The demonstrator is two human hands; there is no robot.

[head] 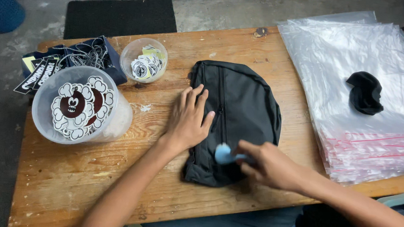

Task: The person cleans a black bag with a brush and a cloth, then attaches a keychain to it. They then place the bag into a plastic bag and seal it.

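A black zippered bag lies flat in the middle of the wooden table. My left hand rests palm down on the bag's left edge, fingers spread, holding it in place. My right hand is closed around a small light-blue tool whose rounded head touches the lower part of the bag beside the zipper.
A clear tub of cloud-edged round stickers stands at the left, a smaller cup of round stickers behind it, and dark fabric with chains further back. A stack of clear plastic zip bags with a black cloth on top fills the right side.
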